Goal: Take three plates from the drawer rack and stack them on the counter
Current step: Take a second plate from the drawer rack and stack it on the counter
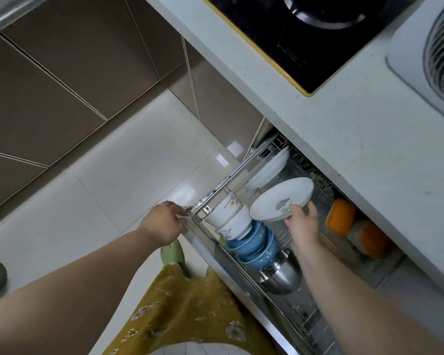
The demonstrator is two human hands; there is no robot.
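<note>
The wire drawer rack (217, 190) is pulled out below the counter (356, 139). My right hand (301, 222) grips the lower edge of a white plate (280, 198) with a thin dark rim, tilted above the rack. Two more white plates (269, 167) stand on edge at the rack's far end. My left hand (164, 222) is closed on the front corner of the drawer. No plates show on the counter.
Inside the rack lie white floral bowls (231, 213), blue bowls (254, 242), steel bowls (280, 276) and orange containers (341, 217). A black cooktop (318, 34) and a white fan (431, 52) sit on the counter. Cabinets and shiny floor tiles lie to the left.
</note>
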